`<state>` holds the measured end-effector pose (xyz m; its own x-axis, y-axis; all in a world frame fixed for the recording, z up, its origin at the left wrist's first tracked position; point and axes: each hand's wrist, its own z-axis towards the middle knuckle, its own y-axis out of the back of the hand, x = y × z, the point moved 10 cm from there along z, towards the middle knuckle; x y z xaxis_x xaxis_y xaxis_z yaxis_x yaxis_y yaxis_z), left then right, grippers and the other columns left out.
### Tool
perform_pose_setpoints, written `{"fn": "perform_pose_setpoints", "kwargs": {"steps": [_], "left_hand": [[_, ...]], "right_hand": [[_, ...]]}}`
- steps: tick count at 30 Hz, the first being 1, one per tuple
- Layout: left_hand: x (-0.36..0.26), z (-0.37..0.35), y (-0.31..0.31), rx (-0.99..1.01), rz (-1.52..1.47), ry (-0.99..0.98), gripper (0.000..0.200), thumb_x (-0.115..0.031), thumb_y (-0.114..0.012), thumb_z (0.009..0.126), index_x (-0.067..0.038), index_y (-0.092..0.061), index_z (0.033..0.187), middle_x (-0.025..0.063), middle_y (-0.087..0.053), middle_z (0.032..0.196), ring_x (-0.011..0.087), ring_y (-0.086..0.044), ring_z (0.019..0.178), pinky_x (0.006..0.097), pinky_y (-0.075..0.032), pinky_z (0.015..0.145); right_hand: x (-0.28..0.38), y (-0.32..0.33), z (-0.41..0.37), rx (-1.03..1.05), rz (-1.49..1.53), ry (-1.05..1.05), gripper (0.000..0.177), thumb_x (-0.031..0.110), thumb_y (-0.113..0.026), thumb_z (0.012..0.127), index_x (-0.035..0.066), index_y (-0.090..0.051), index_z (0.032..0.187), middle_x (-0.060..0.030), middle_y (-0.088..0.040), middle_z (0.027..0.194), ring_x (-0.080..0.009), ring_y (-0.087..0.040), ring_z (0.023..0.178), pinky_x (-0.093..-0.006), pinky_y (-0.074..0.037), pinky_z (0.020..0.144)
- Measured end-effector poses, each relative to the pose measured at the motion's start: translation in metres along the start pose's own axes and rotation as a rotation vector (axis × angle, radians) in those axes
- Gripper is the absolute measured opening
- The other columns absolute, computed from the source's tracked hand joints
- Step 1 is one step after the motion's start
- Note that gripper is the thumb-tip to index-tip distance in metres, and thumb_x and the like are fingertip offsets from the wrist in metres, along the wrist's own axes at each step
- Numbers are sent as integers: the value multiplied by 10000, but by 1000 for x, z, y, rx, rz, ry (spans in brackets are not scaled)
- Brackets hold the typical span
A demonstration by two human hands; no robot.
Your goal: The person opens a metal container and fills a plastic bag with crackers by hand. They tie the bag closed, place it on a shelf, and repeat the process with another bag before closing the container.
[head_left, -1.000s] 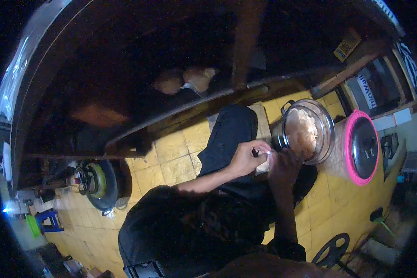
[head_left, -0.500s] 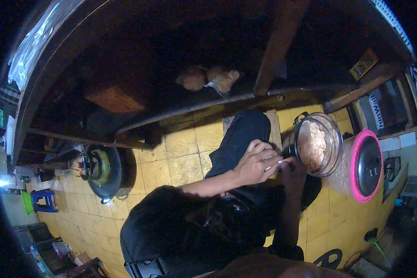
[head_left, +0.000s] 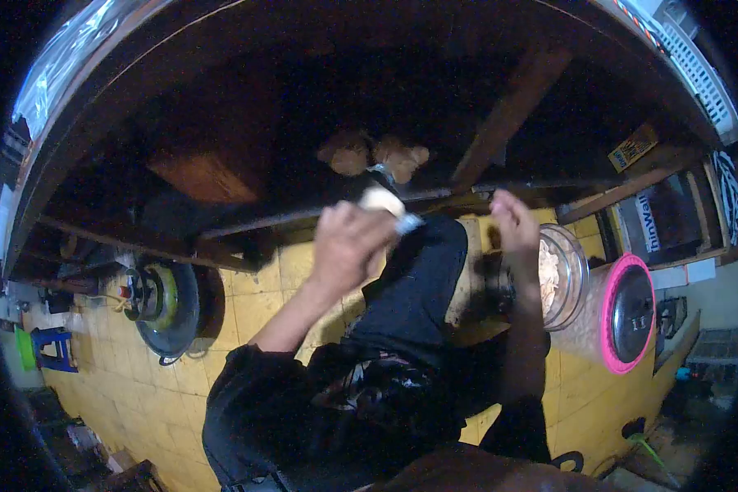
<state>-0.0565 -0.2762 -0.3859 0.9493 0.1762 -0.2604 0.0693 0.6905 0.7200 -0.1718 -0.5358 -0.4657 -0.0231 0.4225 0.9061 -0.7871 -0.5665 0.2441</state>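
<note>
My left hand [head_left: 353,242] is raised in front of the dark shelf, blurred by motion. Its fingers are closed on a pale rounded thing [head_left: 380,199] with a light blue edge, whose kind I cannot tell. My right hand [head_left: 517,223] is held up at the left of a clear glass bowl [head_left: 584,261], fingers loosely apart and nothing visible in them. Pale, thin pieces [head_left: 548,277] fill part of the bowl, and my right forearm overlaps its left side. My dark-clothed knee [head_left: 430,254] lies between the two hands.
A bucket with a pink-rimmed lid [head_left: 607,316] stands right of the bowl. On the left, a dark basin [head_left: 190,307] holds a greenish vessel. The low wooden shelf [head_left: 504,115] spans the front, with brown lumpy things [head_left: 344,154] on it. Yellow tiles [head_left: 246,316] cover the floor.
My hands, together over my lap before, have separated. The left has moved up and leftward with the pale thing; the right has risen beside the bowl. The camera view has shifted slightly.
</note>
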Motion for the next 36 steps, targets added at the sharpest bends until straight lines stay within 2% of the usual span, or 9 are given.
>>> {"fn": "perform_pose_setpoints", "kwargs": {"steps": [4,8,11,19,21,23,26,30,36], "left_hand": [[71,-4,9,-51,243,91,428,-22,-634,606,-145,-668,1015,34,-638,1065,263,-550,900,388,-427,751],[122,-24,-17,-87,404,123,387,-45,-610,672,-171,-673,1033,59,-632,1092,291,-544,1007,415,-425,865],[193,-66,-64,544,245,799,307,-79,-575,773,-156,-657,1059,112,-596,1165,335,-491,1128,463,-339,989],[180,-71,-37,137,130,330,436,-31,-640,711,-32,-593,1144,217,-581,1132,414,-506,1051,452,-394,934],[188,-86,-39,124,170,358,449,-42,-637,734,-27,-568,1178,235,-550,1173,422,-486,1078,460,-381,946],[189,-92,-44,98,217,377,465,-53,-633,757,-21,-544,1212,254,-519,1214,431,-466,1104,467,-368,958],[175,-81,-45,-1,242,322,475,-94,-633,796,-5,-500,1243,276,-433,1300,442,-410,1163,500,-325,981],[103,-49,-14,-311,366,129,452,-136,-635,827,21,-492,1225,273,-403,1311,426,-385,1181,510,-291,989],[-35,0,-54,-148,-379,64,232,-61,-615,834,-1,-601,1058,147,-600,1034,289,-561,983,371,-417,887]], "right_hand": [[-50,-28,98,297,-1110,-109,301,192,-559,868,59,-608,1133,-179,-606,1153,-331,-578,1067,-353,-473,879],[-72,-50,116,101,-1103,216,333,255,-572,833,56,-627,1094,-188,-610,1140,-359,-583,1041,-420,-472,895],[-124,-51,123,106,-1168,188,341,240,-601,811,56,-630,1097,-177,-584,1196,-345,-572,1066,-414,-467,910],[-56,171,-14,-761,-644,211,192,89,-577,802,33,-635,976,-172,-620,930,-321,-592,896,-394,-455,838],[-174,214,-28,-89,-466,-420,194,170,-593,830,21,-622,952,-192,-621,968,-322,-594,919,-405,-450,831],[-238,206,-76,-276,-843,137,258,241,-623,824,28,-614,969,-203,-620,1027,-328,-592,975,-418,-447,843],[-279,183,-114,-205,-1112,249,367,262,-681,765,47,-606,1054,-211,-607,1096,-309,-582,1043,-419,-441,888],[-300,169,-109,143,-949,-321,441,170,-705,692,48,-620,1107,-217,-629,1061,-318,-619,982,-401,-471,880],[-248,205,-120,-229,-413,-358,337,128,-670,769,23,-613,1084,-128,-651,883,-241,-621,727,-332,-504,670]]}}
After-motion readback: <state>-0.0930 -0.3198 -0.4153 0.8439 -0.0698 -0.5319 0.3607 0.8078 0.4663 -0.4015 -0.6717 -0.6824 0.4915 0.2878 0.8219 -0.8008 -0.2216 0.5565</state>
